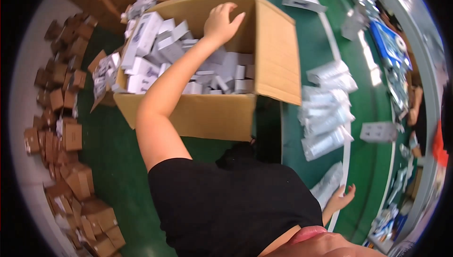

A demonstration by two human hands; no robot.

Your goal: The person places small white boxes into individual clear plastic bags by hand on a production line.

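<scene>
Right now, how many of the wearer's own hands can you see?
2: the left hand at the opening of the large cardboard box, the right hand beside the lowest wrapped packet; contact there is unclear.

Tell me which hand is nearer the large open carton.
Left. The left hand is over the opening of the large open carton; the right hand is well off to its right and nearer the person, beside a clear bag.

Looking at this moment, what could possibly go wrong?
The white boxes heaped unevenly along the left side of the large carton might tumble out if bumped. The right hand, close beside a clear-wrapped packet, could perhaps knock it out of place.
</scene>
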